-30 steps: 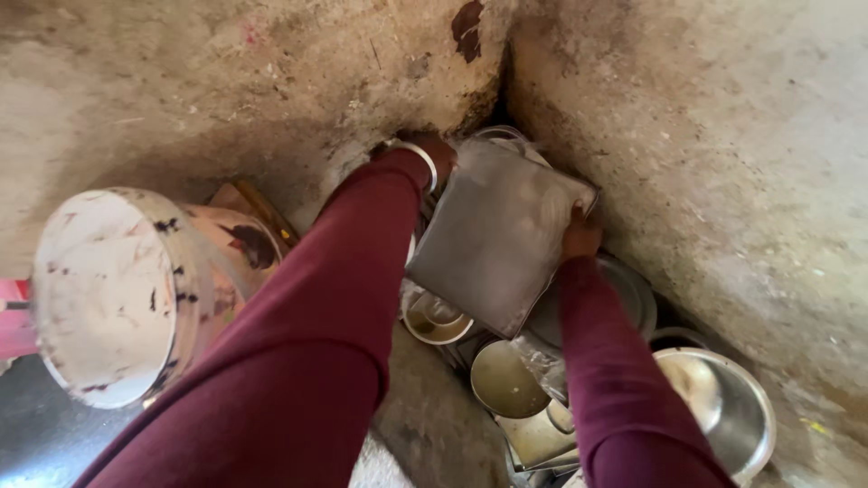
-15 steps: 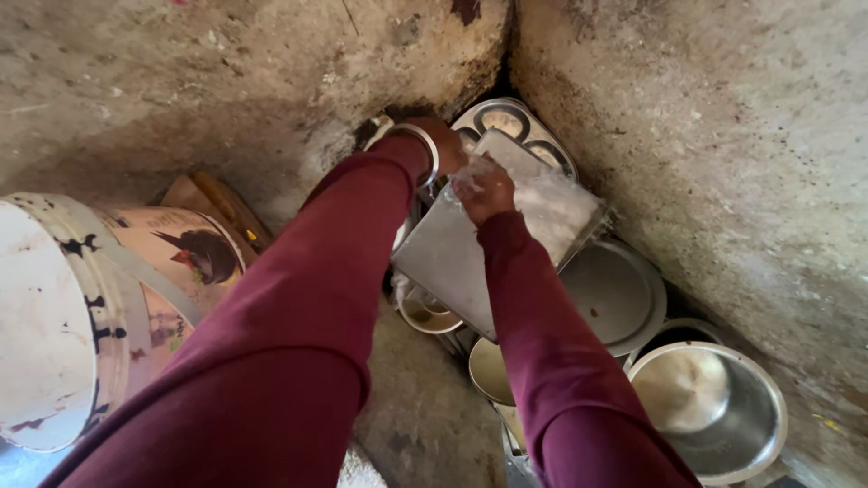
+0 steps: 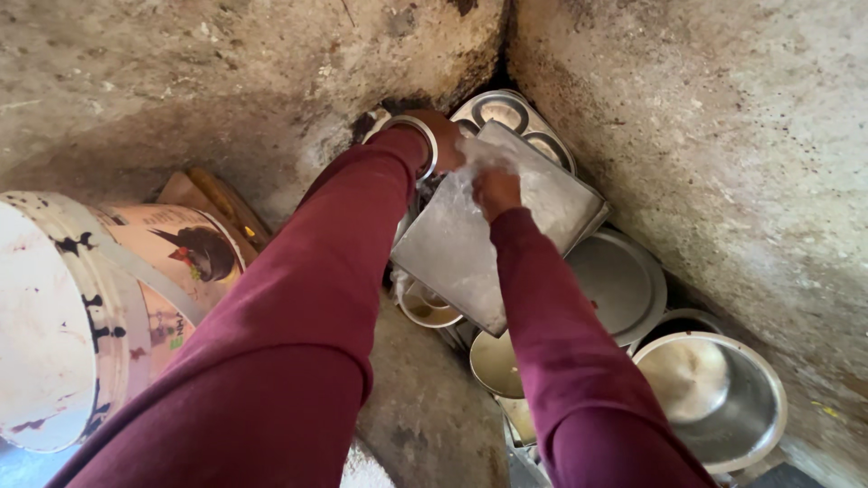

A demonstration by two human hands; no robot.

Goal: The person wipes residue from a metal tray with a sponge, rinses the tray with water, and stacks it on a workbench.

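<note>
A square steel tray (image 3: pixel 452 262) is tilted up in the corner where two rough walls meet. My left hand (image 3: pixel 445 137), a metal bangle on its wrist, grips the tray's upper left edge. My right hand (image 3: pixel 495 185) presses on the tray's soapy face with a pale foamy scrubber under the fingers. Both arms wear maroon sleeves.
Under the tray lie steel dishes: a compartment plate (image 3: pixel 506 113) at the wall, a round plate (image 3: pixel 624 280), small bowls (image 3: pixel 427 307), and a deep pot (image 3: pixel 714 398) at the right. A paint-stained bucket (image 3: pixel 99 307) lies on its side at the left.
My right hand moved from the tray's right edge onto its face and now rubs it. The view shifted left, and the tray tilted flatter.
</note>
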